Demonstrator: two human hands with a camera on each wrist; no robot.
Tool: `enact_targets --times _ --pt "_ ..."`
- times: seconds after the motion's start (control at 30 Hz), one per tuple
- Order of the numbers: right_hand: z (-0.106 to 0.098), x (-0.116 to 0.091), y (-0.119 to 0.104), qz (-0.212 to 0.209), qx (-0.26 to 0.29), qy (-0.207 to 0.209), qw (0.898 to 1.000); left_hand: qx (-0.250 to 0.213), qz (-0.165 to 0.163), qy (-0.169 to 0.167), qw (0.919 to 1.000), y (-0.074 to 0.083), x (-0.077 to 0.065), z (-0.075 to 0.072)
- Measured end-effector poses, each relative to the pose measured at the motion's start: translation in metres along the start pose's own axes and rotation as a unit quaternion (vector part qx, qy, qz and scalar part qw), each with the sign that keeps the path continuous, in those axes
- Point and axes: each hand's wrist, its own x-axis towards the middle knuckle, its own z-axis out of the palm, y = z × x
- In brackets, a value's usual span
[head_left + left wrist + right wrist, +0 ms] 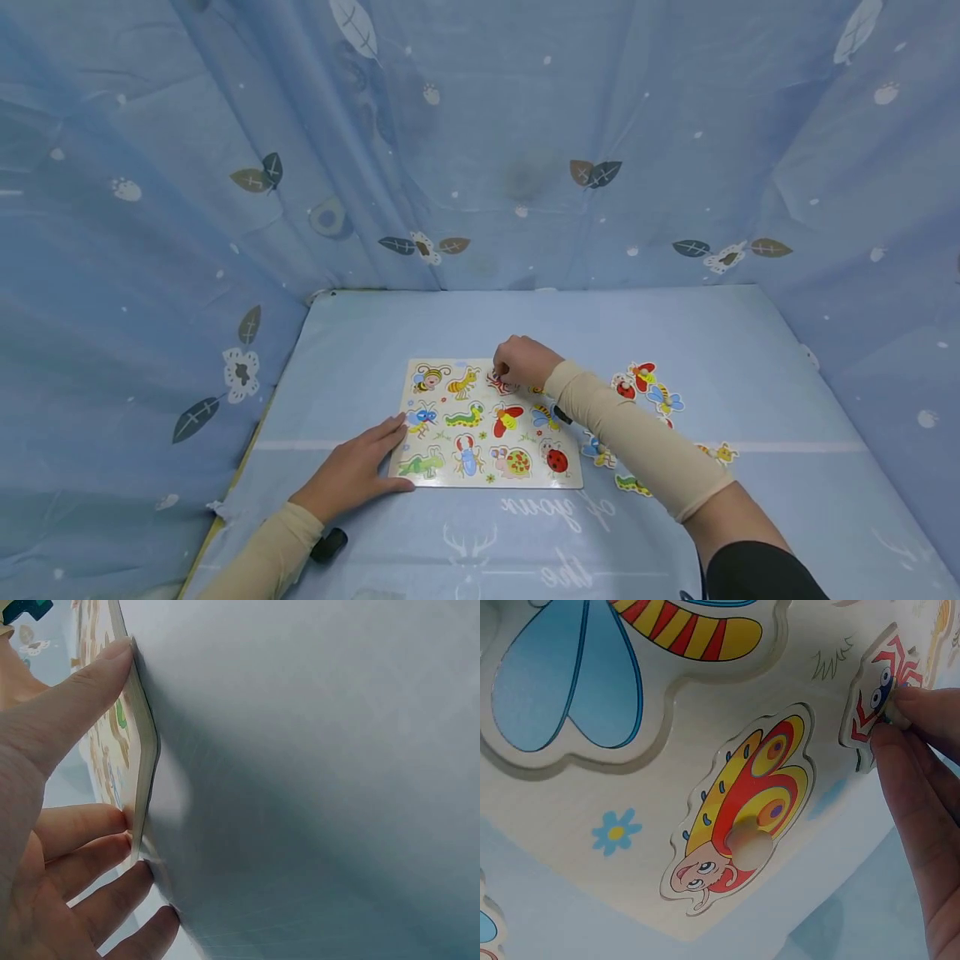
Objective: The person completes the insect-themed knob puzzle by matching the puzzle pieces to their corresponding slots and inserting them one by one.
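A flat puzzle board (540, 481) printed with insects lies on the table. My right hand (525, 362) is over its upper right part, pinching the small knob of a red spider piece (876, 697) between thumb and fingertip. This piece lies at its matching outline, slightly tilted in the right wrist view. Beside it, a knobbed butterfly piece (761, 795) sits in its recess at the board's corner. My left hand (352, 471) touches the lower left corner, thumb (97, 675) along the near edge and extended fingers at the left edge.
Right of the board lie several loose pieces, among them a ladybug (623, 386), a blue-winged insect (665, 399) and a green caterpillar (632, 485). My right forearm (637, 442) covers part of this group. Blue patterned curtains (495, 125) enclose the table (375, 321).
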Motion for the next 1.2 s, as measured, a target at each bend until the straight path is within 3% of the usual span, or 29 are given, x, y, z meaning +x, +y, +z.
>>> enact_targets --times 0.3,0.57,0.67,0.9,1.07,1.2 --pt "0.004 0.001 -0.002 0.012 -0.028 -0.008 1.0 0.002 0.002 0.001 1.0 0.0 0.001 0.0" --pt "0.001 -0.005 0.005 -0.002 0.008 -0.002 1.0 0.002 -0.013 -0.008 0.9999 0.001 0.0 -0.001" --pt "-0.01 -0.014 0.017 0.017 0.033 0.001 0.999 -0.001 -0.009 -0.008 0.9999 0.002 0.001 -0.001" --pt "-0.04 -0.063 0.072 0.119 0.045 0.008 0.992 0.003 0.001 0.0 1.0 0.001 0.001 -0.001" --pt "-0.045 -0.112 0.117 0.2 -0.012 0.002 0.98 0.003 0.005 0.001 1.0 -0.001 0.001 -0.001" --pt "-0.042 -0.143 0.14 0.248 -0.016 -0.025 0.968 0.009 0.005 0.001 0.9999 -0.001 0.002 0.0"
